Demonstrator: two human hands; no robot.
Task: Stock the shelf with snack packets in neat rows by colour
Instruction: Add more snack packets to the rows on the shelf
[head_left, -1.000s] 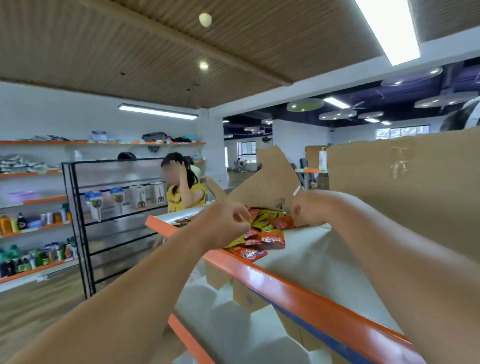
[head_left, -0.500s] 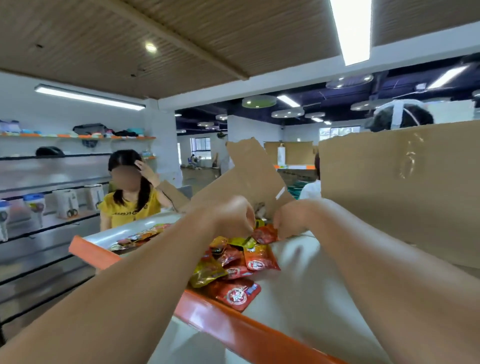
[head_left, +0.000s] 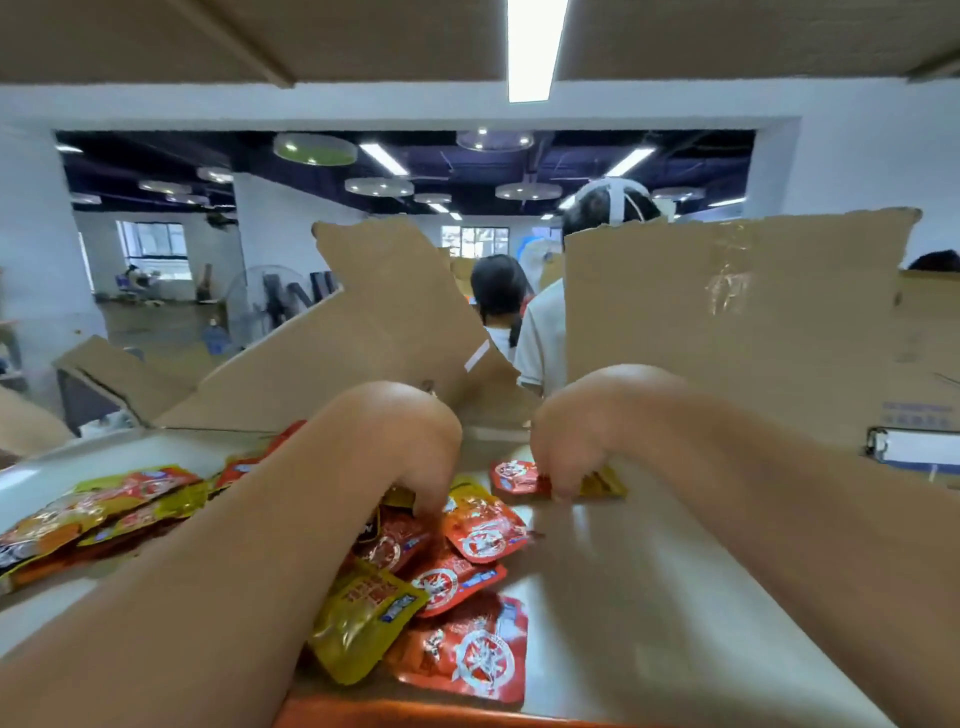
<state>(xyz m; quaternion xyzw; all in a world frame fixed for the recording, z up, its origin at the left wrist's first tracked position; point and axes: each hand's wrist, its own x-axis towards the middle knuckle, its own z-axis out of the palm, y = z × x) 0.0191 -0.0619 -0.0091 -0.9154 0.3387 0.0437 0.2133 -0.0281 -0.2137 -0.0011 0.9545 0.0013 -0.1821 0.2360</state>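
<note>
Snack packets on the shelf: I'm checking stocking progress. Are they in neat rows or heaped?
Heaped: red packets and yellow packets overlap at mixed angles by the left hand.

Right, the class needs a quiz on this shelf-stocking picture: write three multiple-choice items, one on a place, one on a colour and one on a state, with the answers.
1. The heap of packets lies:
A) on the shelf under the left hand
B) inside a cardboard box
C) on the floor

2. The shelf's front edge is:
A) blue
B) green
C) orange

3. The right hand is:
A) raised clear of the shelf
B) down, with curled fingers on a red packet
C) gripping a cardboard flap

Answers:
1 A, the packets spread over the pale board below that hand and forearm.
2 C, an orange strip runs along the bottom of the view.
3 B, its fingertips meet the red packet at the back.
</note>
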